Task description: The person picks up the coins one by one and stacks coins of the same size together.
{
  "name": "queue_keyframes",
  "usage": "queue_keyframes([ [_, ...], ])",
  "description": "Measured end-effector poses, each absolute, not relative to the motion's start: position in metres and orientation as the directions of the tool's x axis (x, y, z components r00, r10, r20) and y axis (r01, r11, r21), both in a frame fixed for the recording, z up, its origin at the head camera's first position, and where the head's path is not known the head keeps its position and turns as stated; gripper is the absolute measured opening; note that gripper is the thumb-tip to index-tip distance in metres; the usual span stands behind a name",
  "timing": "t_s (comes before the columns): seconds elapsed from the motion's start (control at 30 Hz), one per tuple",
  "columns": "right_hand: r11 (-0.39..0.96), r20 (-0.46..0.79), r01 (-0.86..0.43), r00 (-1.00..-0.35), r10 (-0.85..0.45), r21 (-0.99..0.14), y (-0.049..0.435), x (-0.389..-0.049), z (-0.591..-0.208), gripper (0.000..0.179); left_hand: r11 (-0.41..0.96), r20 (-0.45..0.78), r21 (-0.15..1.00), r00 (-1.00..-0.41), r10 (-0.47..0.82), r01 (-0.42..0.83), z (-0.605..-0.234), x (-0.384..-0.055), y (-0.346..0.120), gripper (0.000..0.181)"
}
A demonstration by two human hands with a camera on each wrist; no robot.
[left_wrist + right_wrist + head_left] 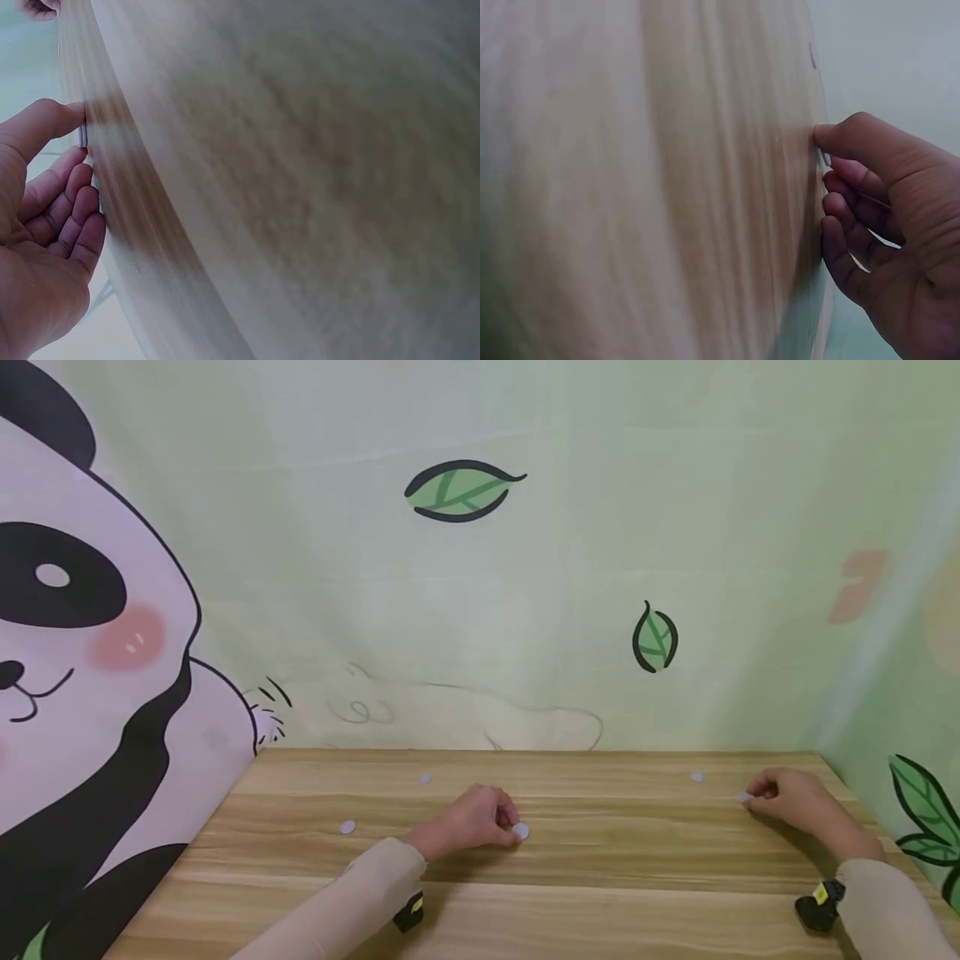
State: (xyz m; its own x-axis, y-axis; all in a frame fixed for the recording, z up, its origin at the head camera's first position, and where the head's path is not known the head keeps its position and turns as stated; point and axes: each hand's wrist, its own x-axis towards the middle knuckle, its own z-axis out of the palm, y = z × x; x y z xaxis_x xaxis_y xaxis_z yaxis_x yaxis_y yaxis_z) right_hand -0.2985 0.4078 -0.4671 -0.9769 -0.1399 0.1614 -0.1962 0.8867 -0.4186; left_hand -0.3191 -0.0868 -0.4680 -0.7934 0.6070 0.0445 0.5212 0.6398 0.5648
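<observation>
My left hand [472, 820] is low over the middle of the wooden table [600, 918], pinching a small white disc [521, 832] between thumb and index finger. Seen edge-on in the left wrist view, this disc [83, 136] stands at the fingertips close to the wood. Toward the table's back right, my right hand [798, 802] pinches another small white disc [745, 797] at its fingertips. In the right wrist view, part of that disc [826, 158] shows below the thumb, and the other fingers are curled beside the tabletop.
Flat on the table lie more white discs: one at left [348, 827], one at back left [425, 779] and one [697, 777] left of my right hand. A printed backdrop [555, 568] with a panda [150, 710] and leaves rises behind the table's back edge.
</observation>
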Motion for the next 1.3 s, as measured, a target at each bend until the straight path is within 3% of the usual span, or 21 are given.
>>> queue_keyframes([
  [0.7, 0.898, 0.188, -0.163, -0.978, -0.092, -0.408, 0.405, -0.295, -0.465, 0.031, 0.641, 0.031, 0.571, -0.794, 0.607, 0.513, -0.467, -0.318, -0.086, 0.016],
  [1.3, 0.885, 0.210, -0.233, -0.965, -0.158, -0.402, 0.393, -0.296, -0.454, 0.026, 0.632, 0.042, 0.578, -0.792, 0.609, 0.517, -0.467, -0.320, -0.087, 0.015],
])
